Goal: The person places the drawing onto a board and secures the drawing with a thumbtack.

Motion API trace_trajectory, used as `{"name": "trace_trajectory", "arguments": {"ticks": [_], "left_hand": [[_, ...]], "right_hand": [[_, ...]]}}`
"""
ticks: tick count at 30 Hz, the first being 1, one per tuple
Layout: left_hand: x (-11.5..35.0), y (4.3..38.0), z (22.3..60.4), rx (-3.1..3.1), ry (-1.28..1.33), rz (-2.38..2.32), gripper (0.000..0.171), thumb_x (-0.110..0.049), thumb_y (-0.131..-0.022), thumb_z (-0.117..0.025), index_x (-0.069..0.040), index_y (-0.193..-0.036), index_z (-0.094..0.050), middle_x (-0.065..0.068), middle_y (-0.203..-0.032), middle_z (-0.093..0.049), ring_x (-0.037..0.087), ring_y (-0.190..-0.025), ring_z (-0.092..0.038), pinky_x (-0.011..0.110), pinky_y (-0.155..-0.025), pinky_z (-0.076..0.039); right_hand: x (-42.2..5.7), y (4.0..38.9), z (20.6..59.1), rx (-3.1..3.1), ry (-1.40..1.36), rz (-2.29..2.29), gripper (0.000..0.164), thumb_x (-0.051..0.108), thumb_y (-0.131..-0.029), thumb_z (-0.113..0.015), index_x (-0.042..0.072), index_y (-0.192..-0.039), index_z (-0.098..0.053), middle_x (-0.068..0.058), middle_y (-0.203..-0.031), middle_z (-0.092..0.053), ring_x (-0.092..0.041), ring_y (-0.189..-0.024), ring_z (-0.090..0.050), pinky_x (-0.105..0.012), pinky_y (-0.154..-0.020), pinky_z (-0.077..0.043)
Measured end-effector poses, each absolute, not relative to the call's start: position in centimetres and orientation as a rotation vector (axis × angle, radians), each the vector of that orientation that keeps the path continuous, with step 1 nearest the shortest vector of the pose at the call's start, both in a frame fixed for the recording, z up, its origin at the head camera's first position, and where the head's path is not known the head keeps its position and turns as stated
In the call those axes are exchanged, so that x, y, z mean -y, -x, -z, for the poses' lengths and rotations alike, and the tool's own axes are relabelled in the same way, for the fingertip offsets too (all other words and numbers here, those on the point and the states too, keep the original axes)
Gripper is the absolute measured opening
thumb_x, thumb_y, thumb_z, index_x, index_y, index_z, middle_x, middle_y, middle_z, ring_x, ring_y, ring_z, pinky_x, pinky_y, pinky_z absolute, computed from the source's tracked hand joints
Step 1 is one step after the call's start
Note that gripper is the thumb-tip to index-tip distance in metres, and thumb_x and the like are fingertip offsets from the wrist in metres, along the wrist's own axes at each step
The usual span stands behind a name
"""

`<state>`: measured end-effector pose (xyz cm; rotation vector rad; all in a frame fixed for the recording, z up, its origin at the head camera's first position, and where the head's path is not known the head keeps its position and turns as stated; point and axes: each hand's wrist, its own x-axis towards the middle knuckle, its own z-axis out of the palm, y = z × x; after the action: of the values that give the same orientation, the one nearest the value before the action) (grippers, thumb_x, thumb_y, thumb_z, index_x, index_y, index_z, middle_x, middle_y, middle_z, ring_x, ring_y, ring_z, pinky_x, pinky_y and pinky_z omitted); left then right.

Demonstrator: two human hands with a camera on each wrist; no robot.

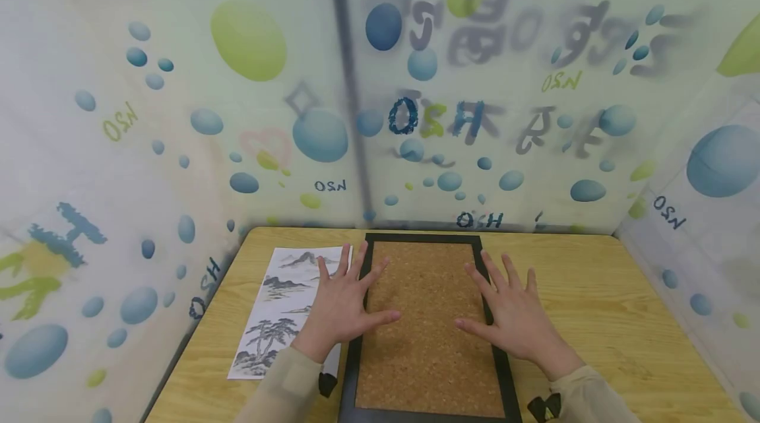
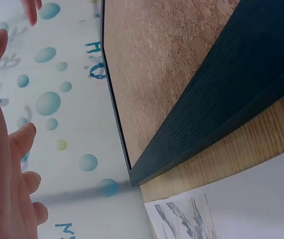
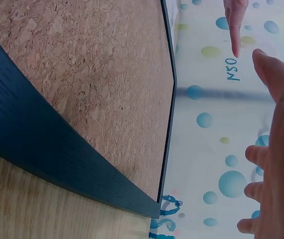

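A cork board (image 1: 427, 330) in a black frame (image 1: 351, 377) lies on the wooden table. My left hand (image 1: 341, 311) hovers with fingers spread over the board's left edge and part of a printed sheet. That sheet (image 1: 255, 337) bears ink-style mountains and pine trees, partly hidden by the hand and sleeve. Above the board's right edge, my right hand (image 1: 516, 317) is spread too, holding nothing. Both wrist views show a gap between each hand and the board: the left hand (image 2: 5, 164) and the right hand (image 3: 281, 149) are raised clear of the cork.
The wooden table (image 1: 611, 317) extends on both sides of the board. Pale curtain-like walls (image 1: 522, 47) with blue and green dots and mirrored lettering enclose it at the back and sides. Dark clips or straps (image 1: 545, 406) sit at the cuffs.
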<state>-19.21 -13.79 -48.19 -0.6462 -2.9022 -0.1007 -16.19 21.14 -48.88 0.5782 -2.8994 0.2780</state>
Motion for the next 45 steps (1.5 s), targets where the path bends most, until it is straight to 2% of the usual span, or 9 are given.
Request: {"name": "trace_trajectory", "arguments": {"ticks": [4, 12, 15, 22, 29, 35, 45], "left_hand": [[13.9, 19.2, 48.2, 2.909, 0.647, 0.145, 0.102, -0.098, -0.082, -0.041, -0.043, -0.167, -0.026, 0.006, -0.175, 0.002, 0.039, -0.159, 0.002, 0.085, -0.112, -0.004], [14.6, 19.3, 47.9, 2.915, 0.632, 0.187, 0.103, -0.101, -0.081, -0.034, -0.046, -0.167, -0.019, 0.003, -0.176, 0.003, 0.037, -0.159, 0.006, 0.085, -0.111, 0.003], [15.0, 19.3, 47.7, 2.905, 0.636, 0.203, 0.103, -0.100, -0.082, -0.035, -0.046, -0.167, -0.018, 0.003, -0.176, 0.002, 0.038, -0.159, 0.005, 0.084, -0.111, 0.002], [16.1, 19.1, 47.1, 2.856, 0.636, 0.352, 0.101, -0.092, -0.086, -0.049, -0.040, -0.168, -0.023, 0.006, -0.176, -0.003, 0.038, -0.160, 0.001, 0.084, -0.112, -0.001], [17.4, 19.1, 46.5, 2.862, 0.578, 0.357, 0.100, -0.092, -0.086, -0.049, -0.041, -0.167, -0.021, 0.006, -0.176, -0.009, 0.038, -0.160, -0.003, 0.082, -0.115, -0.004], [18.2, 19.2, 46.4, 2.848, 0.558, 0.492, 0.097, -0.085, -0.088, -0.056, -0.043, -0.168, -0.020, 0.007, -0.177, -0.010, 0.036, -0.161, -0.001, 0.081, -0.115, -0.004], [20.2, 19.6, 46.3, 2.809, 0.494, 0.765, 0.099, -0.067, -0.088, -0.075, -0.029, -0.168, -0.032, 0.012, -0.176, -0.013, 0.041, -0.160, -0.009, 0.077, -0.118, -0.008]], "right_hand": [[-21.2, 16.1, 48.7, 2.899, -0.574, -0.279, 0.103, 0.083, -0.090, -0.057, 0.026, -0.170, -0.026, -0.015, -0.175, -0.016, -0.055, -0.154, -0.016, -0.089, -0.106, -0.013], [-21.7, 16.2, 48.1, 2.885, -0.581, -0.358, 0.100, 0.078, -0.092, -0.061, 0.022, -0.169, -0.029, -0.017, -0.174, -0.017, -0.055, -0.154, -0.016, -0.086, -0.108, -0.015], [-22.0, 16.3, 48.1, 2.886, -0.572, -0.389, 0.101, 0.078, -0.092, -0.061, 0.022, -0.169, -0.028, -0.015, -0.175, -0.015, -0.053, -0.155, -0.014, -0.085, -0.109, -0.015], [-22.6, 16.3, 47.5, 2.847, -0.583, -0.493, 0.099, 0.071, -0.094, -0.064, 0.023, -0.170, -0.024, -0.016, -0.175, -0.015, -0.055, -0.154, -0.015, -0.086, -0.107, -0.018], [-23.6, 16.2, 47.1, 2.838, -0.570, -0.565, 0.097, 0.065, -0.097, -0.066, 0.020, -0.170, -0.022, -0.018, -0.174, -0.015, -0.055, -0.154, -0.015, -0.081, -0.110, -0.022], [-24.3, 16.3, 46.8, 2.802, -0.583, -0.684, 0.093, 0.055, -0.099, -0.070, 0.020, -0.170, -0.022, -0.019, -0.174, -0.016, -0.056, -0.153, -0.017, -0.079, -0.111, -0.024], [-25.9, 16.4, 46.9, 2.702, -0.566, -0.915, 0.086, 0.038, -0.099, -0.075, 0.021, -0.169, -0.027, -0.019, -0.173, -0.021, -0.055, -0.150, -0.025, -0.081, -0.106, -0.029]]}}
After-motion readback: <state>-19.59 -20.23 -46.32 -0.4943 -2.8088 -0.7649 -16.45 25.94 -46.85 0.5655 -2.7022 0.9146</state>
